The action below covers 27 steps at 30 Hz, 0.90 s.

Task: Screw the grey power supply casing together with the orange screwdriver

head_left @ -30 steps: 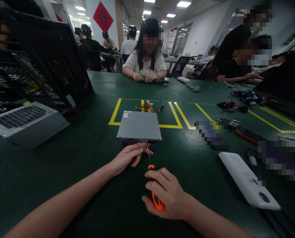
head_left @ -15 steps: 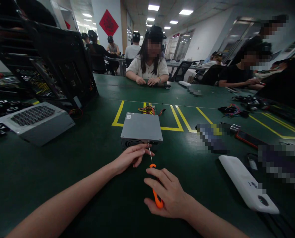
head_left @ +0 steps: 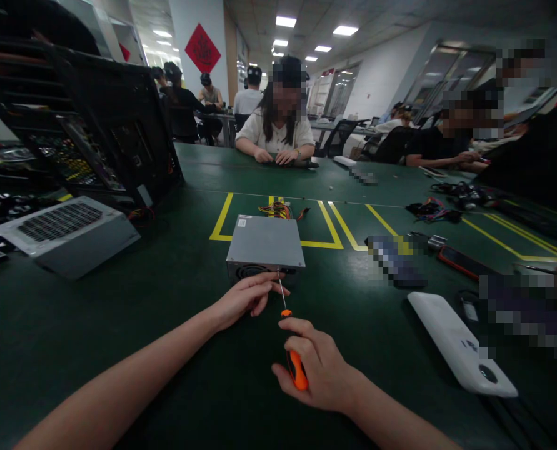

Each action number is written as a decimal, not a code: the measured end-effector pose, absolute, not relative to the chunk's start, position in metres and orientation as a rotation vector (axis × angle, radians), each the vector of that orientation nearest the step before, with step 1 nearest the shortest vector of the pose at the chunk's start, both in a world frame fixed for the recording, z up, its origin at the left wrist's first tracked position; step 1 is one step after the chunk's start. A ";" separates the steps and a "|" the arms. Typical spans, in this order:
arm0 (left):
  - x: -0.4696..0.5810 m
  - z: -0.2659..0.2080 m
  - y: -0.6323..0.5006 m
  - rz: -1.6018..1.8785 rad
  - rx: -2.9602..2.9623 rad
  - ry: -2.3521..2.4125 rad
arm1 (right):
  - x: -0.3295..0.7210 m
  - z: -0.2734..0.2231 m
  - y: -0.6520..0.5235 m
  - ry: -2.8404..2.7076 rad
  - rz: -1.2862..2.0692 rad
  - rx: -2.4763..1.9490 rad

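A grey metal computer power supply [head_left: 266, 240] lies in front of me, its fan side facing me and its bundled cables [head_left: 275, 210] behind it. My right hand [head_left: 322, 365] is wrapped loosely around the orange and black handle of a screwdriver [head_left: 298, 372]. The thin shaft points away from me, and its tip meets the upper edge of the fan side, right of the fan. At that same side is my left hand [head_left: 250, 295], fingers stretched out and apart around the shaft near the tip. Whether a screw sits under the tip is too small to tell.
At left stand a second power supply [head_left: 88, 240] and an open black computer case [head_left: 132, 144]. On the right lie a white oblong device [head_left: 461, 344], a dark red-edged phone-like object [head_left: 466, 261] and cables [head_left: 432, 209]. A co-worker [head_left: 278, 134] sits across the green table.
The fingers of my right hand have curled closer around the screwdriver handle. My left hand and the power supply hold their places; the whole view has shifted slightly.
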<state>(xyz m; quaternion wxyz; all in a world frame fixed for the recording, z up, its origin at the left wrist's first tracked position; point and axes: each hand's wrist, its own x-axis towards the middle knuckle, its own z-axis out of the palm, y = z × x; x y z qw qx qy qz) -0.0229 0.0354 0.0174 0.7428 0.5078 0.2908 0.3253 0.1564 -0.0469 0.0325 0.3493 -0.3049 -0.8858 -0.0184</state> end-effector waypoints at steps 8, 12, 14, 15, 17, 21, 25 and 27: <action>-0.024 0.017 0.036 0.710 1.095 0.630 | 0.158 0.032 -0.045 -2.334 -0.105 -0.788; -0.024 0.018 0.036 0.708 1.094 0.638 | 0.158 0.031 -0.046 -2.292 -0.078 -0.792; -0.024 0.018 0.036 0.718 1.101 0.633 | 0.157 0.032 -0.045 -2.345 -0.085 -0.757; -0.023 0.017 0.036 0.725 1.104 0.628 | 0.156 0.032 -0.045 -2.373 -0.091 -0.740; -0.023 0.016 0.036 0.731 1.104 0.624 | 0.156 0.033 -0.044 -2.392 -0.103 -0.720; -0.024 0.014 0.036 0.723 1.090 0.623 | 0.157 0.031 -0.045 -2.290 -0.123 -0.779; -0.026 0.013 0.036 0.723 1.090 0.607 | 0.156 0.031 -0.047 -2.351 -0.190 -0.744; -0.026 0.013 0.036 0.732 1.089 0.604 | 0.154 0.033 -0.049 -2.419 -0.224 -0.773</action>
